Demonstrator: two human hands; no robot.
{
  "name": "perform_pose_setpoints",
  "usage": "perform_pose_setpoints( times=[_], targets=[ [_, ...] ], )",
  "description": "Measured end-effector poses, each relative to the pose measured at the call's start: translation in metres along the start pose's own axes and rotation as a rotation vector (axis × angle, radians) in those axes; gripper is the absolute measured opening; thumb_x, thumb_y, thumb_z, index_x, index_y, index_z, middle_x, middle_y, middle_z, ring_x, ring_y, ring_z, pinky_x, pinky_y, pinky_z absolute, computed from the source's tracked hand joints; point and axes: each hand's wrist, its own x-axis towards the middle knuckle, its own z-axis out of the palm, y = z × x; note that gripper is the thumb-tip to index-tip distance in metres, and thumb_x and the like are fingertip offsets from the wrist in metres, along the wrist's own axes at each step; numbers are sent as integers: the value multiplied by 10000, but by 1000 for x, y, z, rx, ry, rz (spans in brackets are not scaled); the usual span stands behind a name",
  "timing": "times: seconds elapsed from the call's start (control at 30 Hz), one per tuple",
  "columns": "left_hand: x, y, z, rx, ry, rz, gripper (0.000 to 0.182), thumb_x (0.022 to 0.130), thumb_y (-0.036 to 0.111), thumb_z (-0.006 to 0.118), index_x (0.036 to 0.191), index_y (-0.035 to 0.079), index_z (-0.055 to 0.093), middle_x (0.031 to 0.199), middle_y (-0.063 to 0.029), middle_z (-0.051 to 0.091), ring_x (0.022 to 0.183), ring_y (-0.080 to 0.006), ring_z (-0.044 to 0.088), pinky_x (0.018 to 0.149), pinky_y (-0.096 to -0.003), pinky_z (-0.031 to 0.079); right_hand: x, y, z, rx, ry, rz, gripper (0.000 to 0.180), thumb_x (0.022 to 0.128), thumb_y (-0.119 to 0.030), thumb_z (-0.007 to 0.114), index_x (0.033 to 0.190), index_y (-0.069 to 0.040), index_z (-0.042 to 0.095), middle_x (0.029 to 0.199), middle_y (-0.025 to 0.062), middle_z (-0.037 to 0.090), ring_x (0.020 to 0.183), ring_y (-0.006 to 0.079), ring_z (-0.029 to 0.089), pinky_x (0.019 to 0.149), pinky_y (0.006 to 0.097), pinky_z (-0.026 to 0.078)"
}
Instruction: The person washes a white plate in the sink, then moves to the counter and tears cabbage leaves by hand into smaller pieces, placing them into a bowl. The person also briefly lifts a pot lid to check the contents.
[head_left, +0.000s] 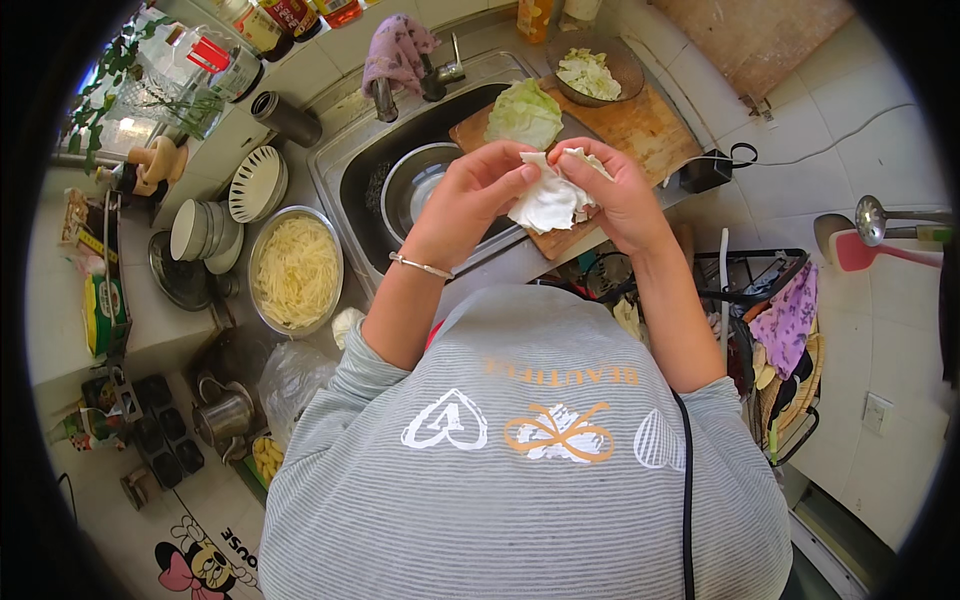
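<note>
Both hands are raised over the front edge of a wooden cutting board (574, 244). My left hand (491, 180) pinches one side of a crumpled white sheet (551, 199), a thin cloth or paper; I cannot tell which. On the other side, my right hand (611, 187) grips the same sheet, with a bunched end showing near the thumb. Just beyond the fingers lies a pale green cabbage leaf (525, 112) on the board. Farther back stands a glass bowl (634, 71) of chopped cabbage (589, 75). My hands hide part of the board.
A metal basin (391, 184) sits in the sink (330, 165), below a cloth-draped faucet (384, 101). To the left are a steel bowl (339, 281) of pale shreds (296, 270), stacked bowls (187, 231) and a plastic bag (296, 382). A black plug block (705, 174) with a cord is right of the board.
</note>
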Motion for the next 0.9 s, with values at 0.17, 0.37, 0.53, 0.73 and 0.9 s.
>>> perform_pose_setpoints(
  times=[0.17, 0.37, 0.53, 0.73, 0.9],
  targets=[
    [4, -6, -1, -154, 21, 48, 162, 990, 136, 619, 1130, 59, 597, 1017, 16, 648, 909, -55, 615, 781, -222, 506, 3, 21, -10, 553, -17, 84, 252, 977, -251, 650, 1175, -100, 611, 997, -20, 639, 889, 37, 606, 621, 145, 483],
    [5, -4, -11, 113, 205, 134, 200, 965, 139, 653, 1137, 54, 594, 1023, -2, 650, 929, -68, 615, 797, -241, 516, 2, 10, -16, 308, 315, -31, 298, 981, -249, 642, 1254, -141, 593, 1026, -33, 628, 910, 29, 601, 635, 140, 486],
    [7, -9, -9, 320, 142, 180, 251, 939, 150, 688, 1147, 41, 599, 1011, -9, 646, 919, -71, 604, 820, -246, 511, -1, 11, 1, -178, 108, 86, 314, 933, -304, 713, 1174, -121, 631, 969, -55, 614, 837, 24, 569, 611, 179, 451],
    [6, -7, -5, 185, 128, 81, 237, 938, 160, 692, 1132, 49, 613, 1014, -6, 644, 909, -67, 598, 818, -242, 506, -1, 19, 20, -281, 184, 2, 271, 899, -310, 749, 1041, -111, 631, 922, -59, 612, 735, 12, 525, 595, 181, 431],
    [3, -8, -3, 54, 149, 18, 214, 969, 159, 652, 1145, 44, 613, 1034, -23, 659, 944, -96, 633, 835, -255, 534, -1, 11, 17, -312, 145, 33, 217, 917, -288, 731, 1022, -114, 654, 888, -59, 622, 721, 9, 523, 580, 173, 425]
  ],
)
